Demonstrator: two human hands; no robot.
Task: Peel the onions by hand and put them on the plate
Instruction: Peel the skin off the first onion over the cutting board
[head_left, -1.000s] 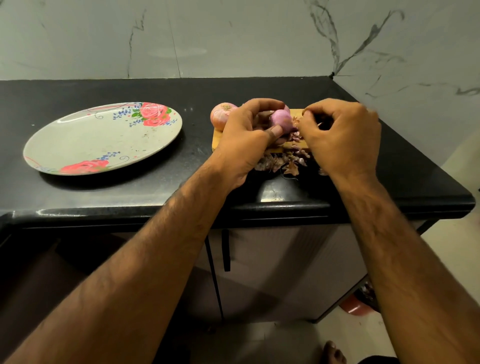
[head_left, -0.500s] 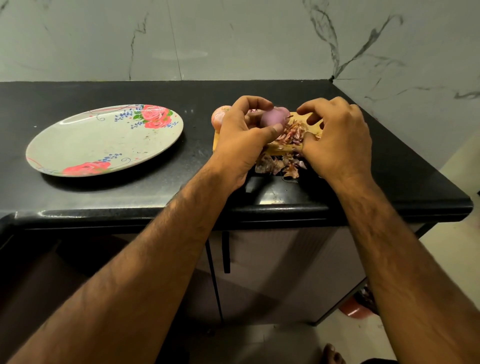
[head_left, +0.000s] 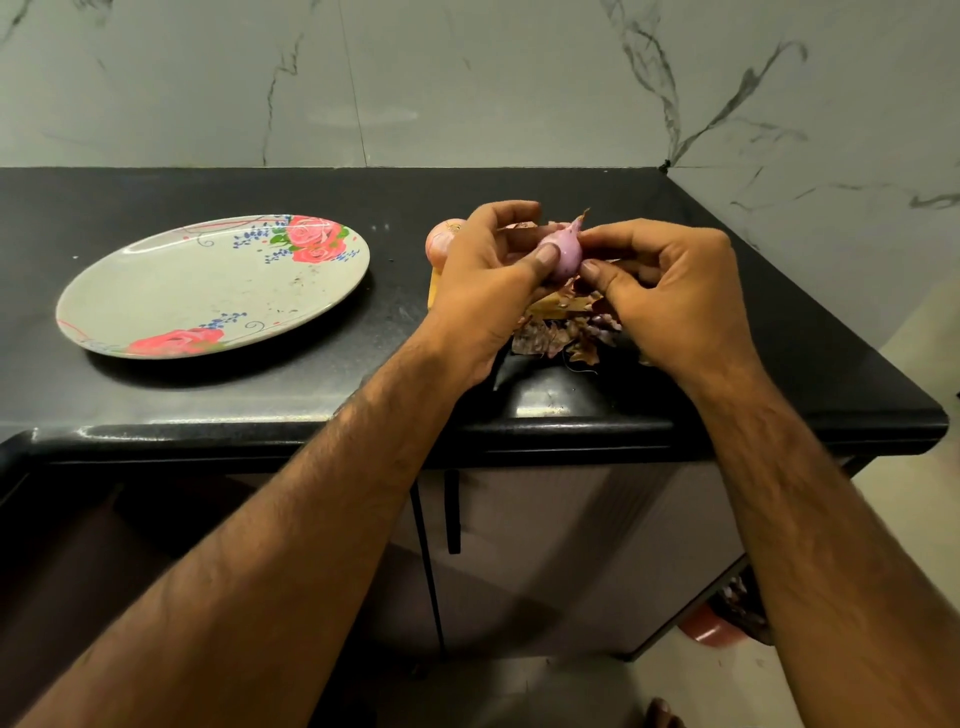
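1. the onion is held up in the air between the two hands, just above the wooden board, and well apart from the plate. its surface looks smooth and pale purple, so i think most of the dry skin is off. one small dry flap stands up at the pointed tip.
2. the left hand grips the onion from the left side. the thumb is pressed on the front of it and the other fingers are curled behind.
3. the right hand has its fingers curled, and forefinger and thumb pinch the onion on its right side, near the tip. if a bit of skin is between them, i cannot tell.
4. a second onion lies behind the left hand, half hidden. it looks not peeled, but i see only a part of it.
5. dry peels lie in a heap under the hands, on the near end of the board and on the black counter.
6. the plate, with painted roses, stands to the left on the counter. no onion is on it.
7. to my eye the step in hand is the last cleaning of the first onion. the next move calls for a firm hold by the left hand while the right pulls the flap away, and then a carry to the left to put the onion on the plate. after this the second onion waits.
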